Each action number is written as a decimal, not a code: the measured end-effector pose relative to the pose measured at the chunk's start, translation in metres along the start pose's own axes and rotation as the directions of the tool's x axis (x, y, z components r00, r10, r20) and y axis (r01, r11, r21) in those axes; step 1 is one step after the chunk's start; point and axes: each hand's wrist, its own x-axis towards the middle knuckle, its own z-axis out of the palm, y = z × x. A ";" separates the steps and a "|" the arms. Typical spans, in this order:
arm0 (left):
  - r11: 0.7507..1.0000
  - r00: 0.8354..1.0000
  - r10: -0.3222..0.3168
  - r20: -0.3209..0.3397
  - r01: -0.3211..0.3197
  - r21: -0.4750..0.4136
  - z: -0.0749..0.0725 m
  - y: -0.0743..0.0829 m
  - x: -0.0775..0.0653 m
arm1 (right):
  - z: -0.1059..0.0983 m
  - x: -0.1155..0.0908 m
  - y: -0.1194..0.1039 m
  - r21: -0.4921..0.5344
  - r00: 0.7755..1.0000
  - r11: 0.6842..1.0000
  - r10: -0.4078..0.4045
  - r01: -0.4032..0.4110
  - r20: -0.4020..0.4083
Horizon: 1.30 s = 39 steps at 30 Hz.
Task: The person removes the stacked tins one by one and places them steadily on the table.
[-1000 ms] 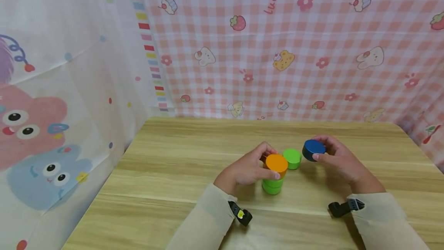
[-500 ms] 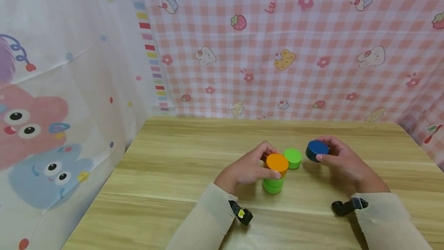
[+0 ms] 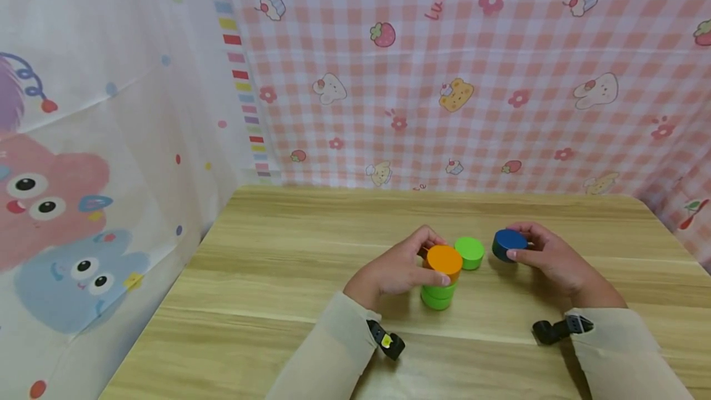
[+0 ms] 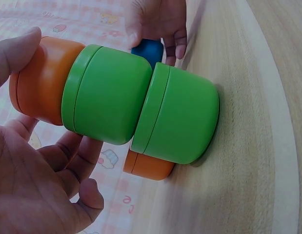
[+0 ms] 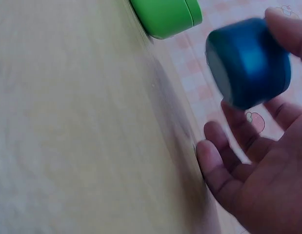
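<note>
My left hand (image 3: pixel 391 267) pinches an orange round lidded container (image 3: pixel 444 259) by its sides. The orange container sits on top of an upright stack of two green lidded containers (image 4: pixel 111 95). My right hand (image 3: pixel 555 261) holds a dark blue container (image 3: pixel 509 245) between thumb and fingers, raised off the table in the right wrist view. Between the hands, a little behind the stack, a green container (image 3: pixel 469 253) stands on the table. A second orange container (image 4: pixel 150 165) shows partly behind the stack in the left wrist view; in the head view the left hand hides it.
The wooden tabletop (image 3: pixel 266 264) reaches back to a pink checked cloth (image 3: pixel 361 110) with cartoon prints. A white cloth (image 3: pixel 139 141) with cartoon figures hangs along the left side. Both wrists wear black strap-on mounts (image 3: pixel 389 341).
My right hand has moved right with the blue container, away from the green one, and sunk slightly. The left hand and the stack have stayed in place.
</note>
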 end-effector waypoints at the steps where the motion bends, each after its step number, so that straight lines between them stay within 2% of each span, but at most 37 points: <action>1: 1.000 1.000 0.002 0.001 -0.002 -0.002 0.000 0.000 0.000 | 0.000 0.001 0.000 -0.012 1.000 1.000 0.011 -0.011 0.001; 9: 1.000 1.000 0.000 -0.004 0.000 0.000 0.000 -0.001 0.000 | 0.001 0.004 0.004 -0.068 0.997 0.995 0.074 -0.073 0.013; 24: 1.000 1.000 -0.003 0.006 0.003 -0.010 -0.001 0.001 -0.001 | 0.004 0.004 0.003 -0.120 0.994 0.988 0.103 -0.100 0.019; 39: 1.000 1.000 -0.010 0.003 0.010 -0.019 -0.001 0.002 -0.002 | 0.005 0.004 -0.001 -0.129 0.987 0.980 0.157 -0.150 0.039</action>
